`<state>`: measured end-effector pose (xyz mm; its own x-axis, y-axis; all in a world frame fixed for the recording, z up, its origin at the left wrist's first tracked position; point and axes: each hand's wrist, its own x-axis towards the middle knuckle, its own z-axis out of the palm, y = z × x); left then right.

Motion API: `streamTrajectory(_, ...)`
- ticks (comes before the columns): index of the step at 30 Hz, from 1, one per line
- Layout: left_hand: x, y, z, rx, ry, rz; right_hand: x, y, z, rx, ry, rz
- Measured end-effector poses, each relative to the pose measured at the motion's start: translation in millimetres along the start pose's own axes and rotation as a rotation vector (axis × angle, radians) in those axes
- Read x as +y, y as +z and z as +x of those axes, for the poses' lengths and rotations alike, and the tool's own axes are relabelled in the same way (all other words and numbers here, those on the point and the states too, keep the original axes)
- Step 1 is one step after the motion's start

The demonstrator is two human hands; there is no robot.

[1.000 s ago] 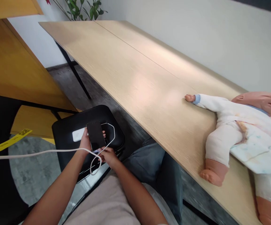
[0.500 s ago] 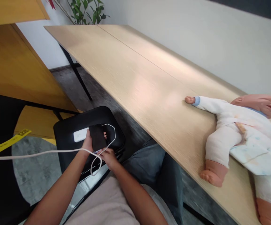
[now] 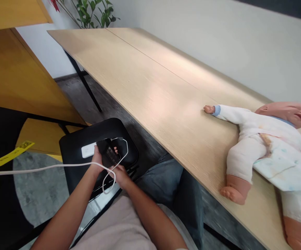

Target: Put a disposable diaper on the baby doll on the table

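My left hand (image 3: 97, 161) is wrapped round a black phone (image 3: 108, 152), its thumb along the near side and its fingertips showing past the far side. The glossy face shows pale marks, too small to read. My right hand (image 3: 119, 174) is closed at the phone's lower edge, its fingertips partly hidden. A white cable (image 3: 127, 147) runs from the phone's upper end and curves down past my right hand. A thicker white cable (image 3: 48, 167) loops in front of both hands. Beside the phone, a white rectangular device (image 3: 88, 150) lies on the black chair seat (image 3: 73, 139).
A long wooden table (image 3: 150, 90) stretches along the wall to my right. On it lies a baby doll (image 3: 246, 119) in white clothes and a diaper. A yellow label (image 3: 12, 156) hangs on the thick cable. Another black chair (image 3: 1, 166) stands left.
The phone has tilted in my hands, so its plain dark face now shows reflections and pale marks. My right hand stays at its lower edge. The view has shifted slightly.
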<state>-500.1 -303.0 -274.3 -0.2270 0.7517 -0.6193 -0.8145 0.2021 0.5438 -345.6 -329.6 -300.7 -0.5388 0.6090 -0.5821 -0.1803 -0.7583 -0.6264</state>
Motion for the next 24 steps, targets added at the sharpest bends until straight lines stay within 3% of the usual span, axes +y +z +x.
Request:
streamTrajectory(5,35.1,-5.5,4.8,0.191,0.152,0.022,2.2,-1.7,-5.4,0.008,0.027,-0.158)
streamTrajectory(8,48.7,-15.1,0.8,0.276,0.101,0.130,-4.0,-4.6,-6.3,0.036,0.013,-0.299)
streamTrajectory(17,34.6,-57.9,-32.2,0.427,-0.123,0.700,-51.9,-25.5,-12.5,0.303,-0.255,-0.717)
streamTrajectory(24,36.8,-79.2,-32.5,0.468,-0.199,0.963,-57.3,-18.3,-7.3,0.280,-0.310,-0.757)
